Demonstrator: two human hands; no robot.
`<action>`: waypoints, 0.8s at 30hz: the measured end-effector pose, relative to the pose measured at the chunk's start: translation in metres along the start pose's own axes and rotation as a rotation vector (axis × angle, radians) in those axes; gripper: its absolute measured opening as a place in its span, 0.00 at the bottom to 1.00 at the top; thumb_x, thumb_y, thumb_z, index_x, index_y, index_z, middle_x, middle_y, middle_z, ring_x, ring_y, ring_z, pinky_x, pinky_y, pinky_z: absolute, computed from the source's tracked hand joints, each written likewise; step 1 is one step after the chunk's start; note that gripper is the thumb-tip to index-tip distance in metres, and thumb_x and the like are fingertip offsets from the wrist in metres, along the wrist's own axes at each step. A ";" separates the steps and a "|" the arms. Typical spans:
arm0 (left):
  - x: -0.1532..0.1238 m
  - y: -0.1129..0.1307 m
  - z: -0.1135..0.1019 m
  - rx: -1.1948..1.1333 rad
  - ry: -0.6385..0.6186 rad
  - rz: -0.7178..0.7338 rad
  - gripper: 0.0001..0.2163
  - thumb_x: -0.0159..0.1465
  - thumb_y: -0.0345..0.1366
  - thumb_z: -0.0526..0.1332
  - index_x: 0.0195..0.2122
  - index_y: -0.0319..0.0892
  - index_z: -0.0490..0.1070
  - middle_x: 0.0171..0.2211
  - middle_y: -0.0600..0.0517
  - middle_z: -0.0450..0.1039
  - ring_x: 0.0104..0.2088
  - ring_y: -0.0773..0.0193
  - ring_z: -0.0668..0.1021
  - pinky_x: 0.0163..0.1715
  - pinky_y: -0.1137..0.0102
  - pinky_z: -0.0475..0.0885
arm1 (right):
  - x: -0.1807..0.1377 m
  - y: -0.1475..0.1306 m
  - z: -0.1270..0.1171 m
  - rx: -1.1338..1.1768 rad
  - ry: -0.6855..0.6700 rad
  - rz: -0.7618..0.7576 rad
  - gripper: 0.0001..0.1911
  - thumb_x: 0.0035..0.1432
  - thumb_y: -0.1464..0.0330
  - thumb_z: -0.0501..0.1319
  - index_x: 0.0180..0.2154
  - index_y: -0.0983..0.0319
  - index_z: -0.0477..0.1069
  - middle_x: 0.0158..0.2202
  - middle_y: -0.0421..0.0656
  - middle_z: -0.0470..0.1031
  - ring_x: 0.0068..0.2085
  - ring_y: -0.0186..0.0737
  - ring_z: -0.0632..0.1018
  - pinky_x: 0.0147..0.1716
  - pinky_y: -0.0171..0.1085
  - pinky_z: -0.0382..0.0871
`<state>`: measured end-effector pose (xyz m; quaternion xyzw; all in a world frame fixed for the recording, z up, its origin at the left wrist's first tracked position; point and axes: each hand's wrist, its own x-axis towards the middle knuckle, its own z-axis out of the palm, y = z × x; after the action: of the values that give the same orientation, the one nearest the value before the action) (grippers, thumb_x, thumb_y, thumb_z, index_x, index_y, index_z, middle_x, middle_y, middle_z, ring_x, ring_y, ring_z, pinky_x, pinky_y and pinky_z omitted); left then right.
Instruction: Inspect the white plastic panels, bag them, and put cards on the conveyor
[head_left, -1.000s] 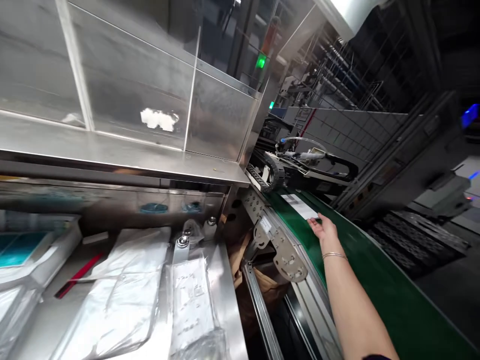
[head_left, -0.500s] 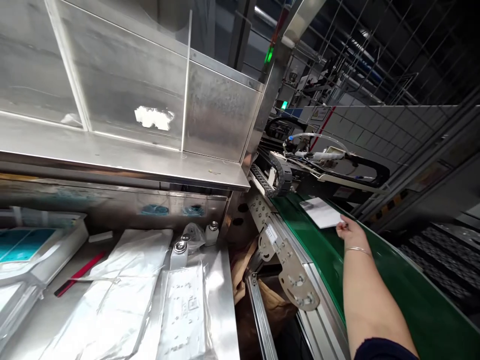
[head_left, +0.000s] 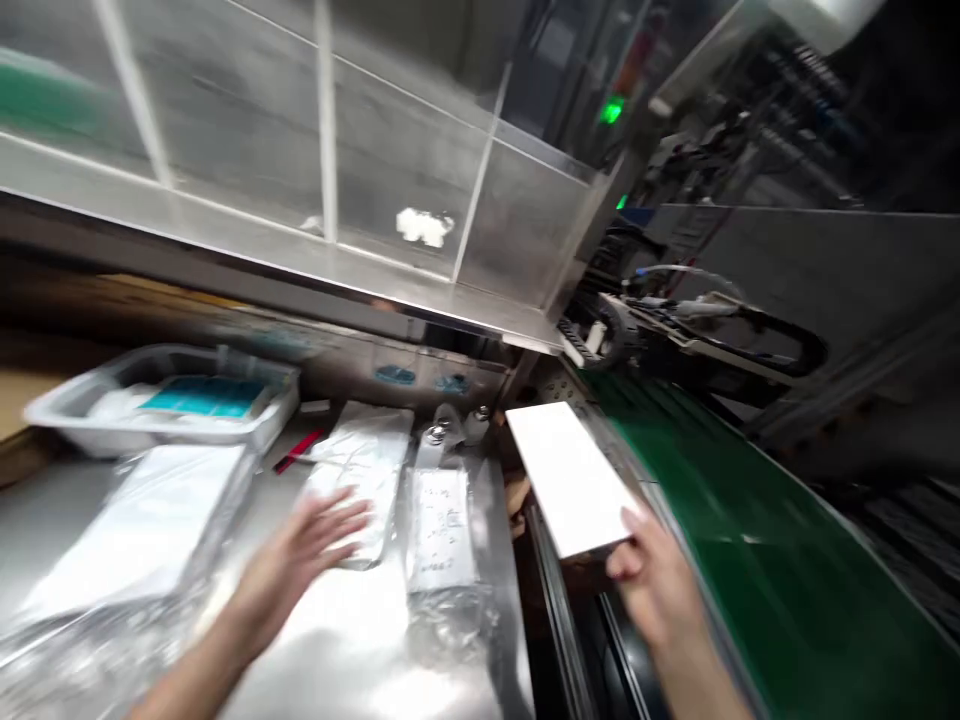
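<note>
A flat white rectangular panel [head_left: 568, 480] is pinched at its lower right corner by my right hand [head_left: 651, 570]. It hangs over the gap between the steel table and the green conveyor belt [head_left: 757, 530]. My left hand [head_left: 319, 535] hovers over the steel table [head_left: 315, 640], fingers spread and holding nothing. Near its fingertips lies a plastic-wrapped white stack [head_left: 367, 450]. Right of that is a clear bag with a marked white sheet [head_left: 441, 525]. The picture is smeared by motion.
A pale plastic tray [head_left: 259, 430] with teal-and-white packets stands at the back left. Beside it lie a red-and-black tool [head_left: 298, 452] and small metal-capped bottles [head_left: 431, 445]. A bagged white stack [head_left: 161, 510] is at left. Machinery [head_left: 712, 330] stands over the belt's far end.
My right hand has lifted the white panel off the green belt and carried it left toward the table. My left hand has come into view. The camera has turned left.
</note>
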<state>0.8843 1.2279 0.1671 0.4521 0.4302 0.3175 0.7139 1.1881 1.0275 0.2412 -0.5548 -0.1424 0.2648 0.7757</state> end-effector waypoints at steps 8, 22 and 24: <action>-0.037 -0.015 0.009 -0.741 -0.317 -0.203 0.29 0.61 0.56 0.50 0.49 0.34 0.69 0.38 0.40 0.76 0.41 0.50 0.78 0.42 0.60 0.71 | -0.154 0.173 0.102 -0.159 -0.427 0.433 0.52 0.50 0.47 0.60 0.64 0.62 0.34 0.17 0.33 0.65 0.17 0.32 0.67 0.14 0.32 0.66; -0.052 -0.016 -0.038 -0.797 -0.143 -0.174 0.26 0.61 0.53 0.52 0.47 0.34 0.70 0.36 0.42 0.77 0.36 0.52 0.79 0.37 0.61 0.74 | -0.142 0.158 0.126 -0.316 -0.488 0.378 0.33 0.53 0.50 0.58 0.55 0.61 0.64 0.53 0.47 0.69 0.39 0.42 0.73 0.24 0.34 0.71; -0.050 -0.017 -0.038 -0.802 -0.117 -0.186 0.25 0.62 0.52 0.52 0.47 0.35 0.69 0.36 0.42 0.77 0.36 0.53 0.79 0.37 0.62 0.74 | -0.139 0.157 0.126 -0.331 -0.519 0.374 0.32 0.53 0.51 0.58 0.55 0.61 0.64 0.54 0.47 0.68 0.39 0.41 0.73 0.24 0.33 0.71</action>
<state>0.8297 1.1935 0.1597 0.1147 0.2701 0.3679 0.8823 0.9695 1.0856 0.1481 -0.6035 -0.2717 0.5076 0.5516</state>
